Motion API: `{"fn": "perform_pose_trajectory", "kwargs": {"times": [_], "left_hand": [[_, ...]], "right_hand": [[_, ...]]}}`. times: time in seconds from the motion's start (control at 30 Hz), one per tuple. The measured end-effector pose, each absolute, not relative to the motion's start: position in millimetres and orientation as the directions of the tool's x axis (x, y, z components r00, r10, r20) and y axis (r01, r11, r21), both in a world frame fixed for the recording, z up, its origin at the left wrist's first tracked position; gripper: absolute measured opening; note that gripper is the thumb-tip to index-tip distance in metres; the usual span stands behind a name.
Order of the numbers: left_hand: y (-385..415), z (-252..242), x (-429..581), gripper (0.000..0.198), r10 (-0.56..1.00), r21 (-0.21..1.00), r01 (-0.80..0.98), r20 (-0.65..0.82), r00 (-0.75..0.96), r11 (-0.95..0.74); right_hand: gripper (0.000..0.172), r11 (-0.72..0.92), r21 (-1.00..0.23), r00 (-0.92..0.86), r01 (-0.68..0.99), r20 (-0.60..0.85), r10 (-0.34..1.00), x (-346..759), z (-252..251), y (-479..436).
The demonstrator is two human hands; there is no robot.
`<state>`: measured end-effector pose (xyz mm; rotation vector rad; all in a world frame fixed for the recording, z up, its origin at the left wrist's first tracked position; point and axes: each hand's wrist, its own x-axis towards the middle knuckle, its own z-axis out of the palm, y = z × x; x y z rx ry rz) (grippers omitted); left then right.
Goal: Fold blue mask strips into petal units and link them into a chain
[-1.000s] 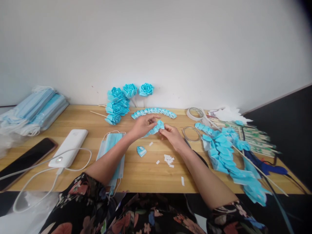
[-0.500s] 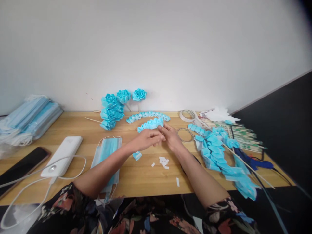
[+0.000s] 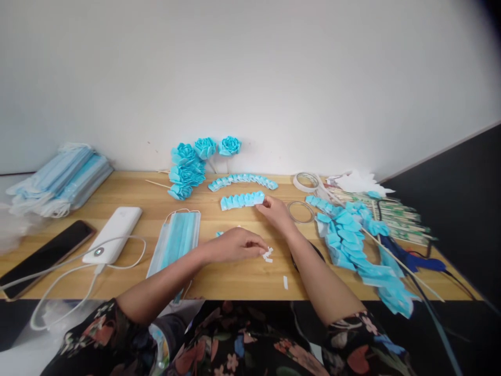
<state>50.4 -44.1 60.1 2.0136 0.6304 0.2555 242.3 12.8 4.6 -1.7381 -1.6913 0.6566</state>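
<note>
My right hand (image 3: 275, 211) pinches the right end of a short folded blue strip (image 3: 241, 200) that lies on the wooden table (image 3: 133, 198). My left hand (image 3: 235, 244) rests nearer to me, its fingers curled at a small pile of white paper bits (image 3: 267, 254); what they hold, if anything, is hidden. A small folded blue piece (image 3: 219, 233) peeks out behind the left hand. A longer folded blue strip (image 3: 242, 180) lies farther back.
Blue fabric roses (image 3: 198, 159) stand against the wall. A flat face mask (image 3: 175, 239), a white power bank (image 3: 113, 233) with cable, a phone (image 3: 43, 257) and a mask stack (image 3: 60, 177) lie left. Tape rolls (image 3: 306, 181), blue strips (image 3: 352, 240) and sticks lie right.
My right hand has set the short blue strip down on the table farther back. My left hand let go of it and moved back toward me to the white paper bits.
</note>
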Motion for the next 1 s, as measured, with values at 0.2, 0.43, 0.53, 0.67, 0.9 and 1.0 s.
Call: {"fn": "perform_pose_trajectory", "kwargs": {"times": [0.2,0.43,0.53,0.67,0.9,1.0], "left_hand": [[-60.6,63.4,42.1,0.028,0.509,0.814,0.326,-0.043,0.859,-0.481],[-68.3,65.5,31.9,0.028,0.520,0.756,0.338,0.003,0.854,-0.560],[-73.1,64.7,31.2,0.028,0.524,0.747,0.347,0.002,0.851,-0.566],[-82.5,61.1,29.4,0.026,0.537,0.762,0.336,0.018,0.844,-0.554],[-87.8,61.1,29.0,0.025,0.577,0.770,0.326,0.065,0.814,-0.548],[-77.2,63.3,36.7,0.025,0.605,0.693,0.381,0.100,0.790,-0.612]], "right_hand": [[0.039,0.022,-0.404,-0.023,0.915,0.004,1.000,246.5,29.2,9.9],[0.031,0.267,-0.263,-0.222,0.927,0.188,0.957,272.5,63.5,0.5],[0.031,0.427,-0.301,-0.367,0.852,0.237,0.899,277.5,47.0,-1.6],[0.041,0.500,-0.277,-0.421,0.821,0.298,0.857,277.0,18.5,1.1],[0.041,0.512,-0.261,-0.452,0.819,0.256,0.854,271.2,9.3,5.5],[0.038,0.500,-0.223,-0.456,0.837,0.221,0.862,268.6,7.1,3.7]]}}
